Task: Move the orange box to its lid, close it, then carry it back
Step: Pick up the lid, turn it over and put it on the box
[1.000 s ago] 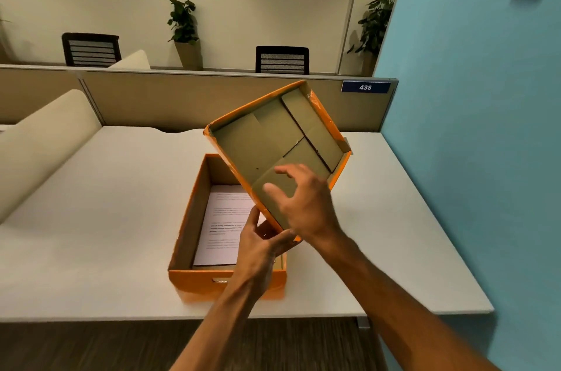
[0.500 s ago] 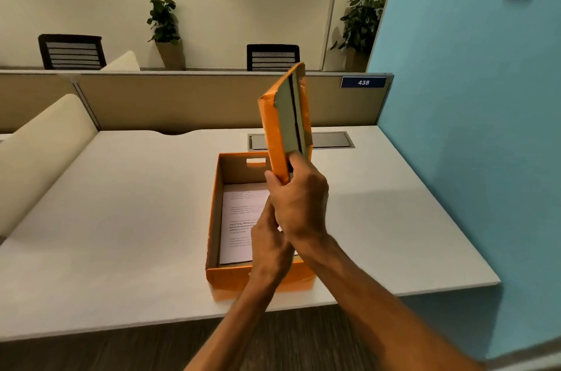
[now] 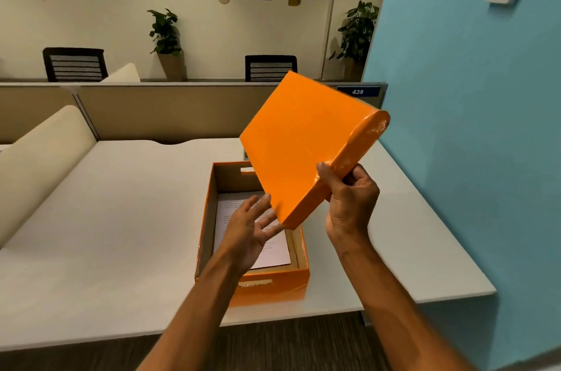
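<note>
Lid held tilted over open box

Right hand (image 3: 349, 200) grips the lid (image 3: 303, 143) at its edge; left hand (image 3: 249, 228) spread open under its lowest corner, above the orange box (image 3: 267, 288) near the counter (image 3: 106, 219) front edge.

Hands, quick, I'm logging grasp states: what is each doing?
Left hand: open, fingers spread beneath the lid.
Right hand: closed on the lid's edge.

A white desk (image 3: 106, 234) meets a beige partition (image 3: 170, 111), beside a blue wall (image 3: 470, 127); two black chairs (image 3: 74, 64) and potted plants (image 3: 165, 36) stand beyond.

Warm dim light, wide-angle edge distortion
</note>
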